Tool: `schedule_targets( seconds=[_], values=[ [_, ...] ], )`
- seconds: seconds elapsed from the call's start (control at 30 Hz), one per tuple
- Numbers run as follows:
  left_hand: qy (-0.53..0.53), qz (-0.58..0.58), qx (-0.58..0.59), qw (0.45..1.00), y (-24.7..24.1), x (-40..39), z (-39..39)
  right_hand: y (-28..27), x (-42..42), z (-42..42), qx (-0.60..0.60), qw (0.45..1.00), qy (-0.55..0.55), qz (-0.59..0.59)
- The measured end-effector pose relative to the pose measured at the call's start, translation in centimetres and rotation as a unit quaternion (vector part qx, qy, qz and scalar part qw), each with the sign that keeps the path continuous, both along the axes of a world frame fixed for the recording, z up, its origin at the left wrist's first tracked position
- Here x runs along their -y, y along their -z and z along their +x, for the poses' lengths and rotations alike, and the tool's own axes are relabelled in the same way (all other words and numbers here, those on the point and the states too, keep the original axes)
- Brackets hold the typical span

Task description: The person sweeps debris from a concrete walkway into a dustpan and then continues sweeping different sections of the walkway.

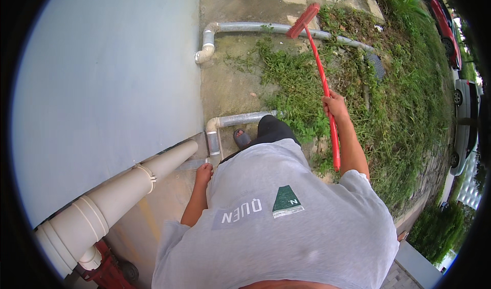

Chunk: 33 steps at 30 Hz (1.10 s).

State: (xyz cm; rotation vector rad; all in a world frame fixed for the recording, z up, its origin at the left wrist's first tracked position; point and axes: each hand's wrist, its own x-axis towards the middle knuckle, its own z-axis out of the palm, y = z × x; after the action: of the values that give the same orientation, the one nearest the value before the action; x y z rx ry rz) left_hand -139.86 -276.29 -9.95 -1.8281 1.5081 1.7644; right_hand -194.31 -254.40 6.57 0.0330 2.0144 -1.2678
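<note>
My right hand [334, 104] is closed around the red handle of a broom or scrub brush [320, 64], about midway along it. Its red bristled head points away from me, above a grey pipe [253, 27] that runs from the wall over concrete and weeds. At my other side, my left hand [204, 170] hangs near my hip with its fingers curled; whether it holds anything is unclear. Close by that hand are a second grey pipe [245, 119] with beige elbows and a thick beige drainpipe [122, 189]. One sandaled foot [241, 137] shows on the concrete just below the second pipe.
A pale wall [107, 70] fills the left side. Weeds [295, 86] cover much of the ground to the right, around a dark round cover [376, 66]. A red wheeled object [111, 266] is at lower left. Parked vehicles [466, 124] line the far right.
</note>
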Motion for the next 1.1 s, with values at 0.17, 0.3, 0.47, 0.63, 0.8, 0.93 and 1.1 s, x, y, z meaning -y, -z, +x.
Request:
schedule_targets(
  seconds=[0.17, 0.3, 0.47, 0.63, 0.8, 0.93, 1.1],
  values=[
    [0.216, -0.122, -0.011, 0.969, 3.6, 2.8, -1.7, 1.3, -0.5, 4.1, 0.065, 0.998, 0.021, 0.008],
    [0.221, -0.077, -0.035, 0.972, 11.1, 3.8, 2.1, 2.3, 2.6, 2.8, 0.146, 0.989, -0.026, -0.031],
    [0.346, -0.174, 0.009, 0.922, 11.4, 10.4, -2.3, 6.1, 9.2, -1.9, 0.342, 0.926, 0.047, -0.155],
    [0.47, -0.258, 0.043, 0.843, 4.8, 16.4, -9.8, 13.2, 15.7, -8.2, 0.358, 0.927, 0.048, -0.102],
    [0.165, -0.091, 0.075, 0.979, -4.4, 19.3, -26.2, 15.8, 10.5, -18.4, 0.237, 0.955, 0.172, -0.036],
    [0.061, -0.098, 0.041, 0.992, -4.8, 22.8, -35.3, 14.8, 6.5, -27.5, 0.1, 0.972, 0.205, 0.055],
    [0.07, -0.136, 0.008, 0.988, -4.0, 27.5, -40.4, 6.0, 4.0, -31.6, 0.176, 0.954, 0.24, -0.035]
  ],
)
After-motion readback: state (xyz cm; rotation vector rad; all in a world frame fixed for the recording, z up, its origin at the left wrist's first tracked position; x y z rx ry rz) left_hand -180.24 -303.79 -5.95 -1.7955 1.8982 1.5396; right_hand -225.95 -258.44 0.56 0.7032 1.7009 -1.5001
